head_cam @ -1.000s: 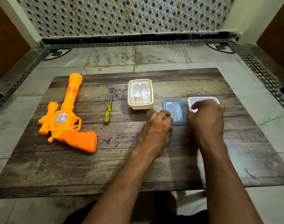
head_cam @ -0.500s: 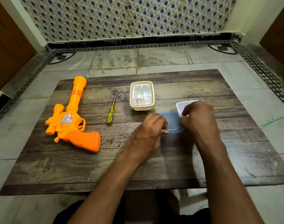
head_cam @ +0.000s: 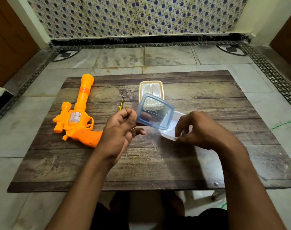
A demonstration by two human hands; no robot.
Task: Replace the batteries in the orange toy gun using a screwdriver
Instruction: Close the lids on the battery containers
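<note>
The orange toy gun (head_cam: pixel 76 117) lies on the left of the wooden board (head_cam: pixel 158 163), barrel pointing away from me. A small yellow screwdriver (head_cam: pixel 120 105) lies just right of it, partly hidden by my left hand (head_cam: pixel 119 130). That hand pinches a translucent blue lid (head_cam: pixel 155 112) by its left edge and holds it tilted up above the board. My right hand (head_cam: pixel 201 128) grips the near corner of a small white container (head_cam: pixel 170 130), which stands uncovered under the lid. What the container holds is not visible.
A cream container with a clear lid (head_cam: pixel 151 88) stands behind the blue lid, toward the board's far edge. The board lies on a tiled floor (head_cam: pixel 158 60) with a patterned wall (head_cam: pixel 141 15) beyond. My legs show below the board's near edge.
My left hand has lifted the blue lid off the board and tilted it up. My right hand has drawn the white container closer and leftward, under the lid.
</note>
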